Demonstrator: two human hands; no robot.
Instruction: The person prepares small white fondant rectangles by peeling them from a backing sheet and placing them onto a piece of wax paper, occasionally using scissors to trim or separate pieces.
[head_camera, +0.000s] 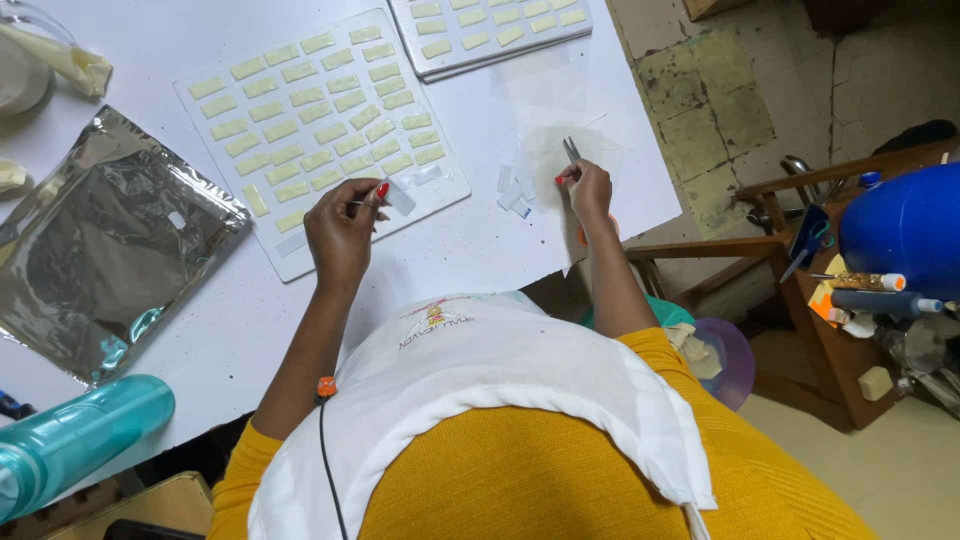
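My left hand (342, 228) pinches a small clear strip (399, 198) over the near edge of a white tray (452, 188) that carries rows of pale yellow rectangular pieces (318, 128). My right hand (586, 190) grips metal tweezers (571, 150), their tips resting on a clear plastic bag (560, 150) on the white table. A few small clear strips (513, 192) lie on the table just left of my right hand.
A second white tray (500, 55) of yellow pieces sits at the far edge. A silver foil pouch (100, 240) lies at left, a teal bottle (75, 440) at near left. A wooden chair (800, 260) with bottles and clutter stands right of the table.
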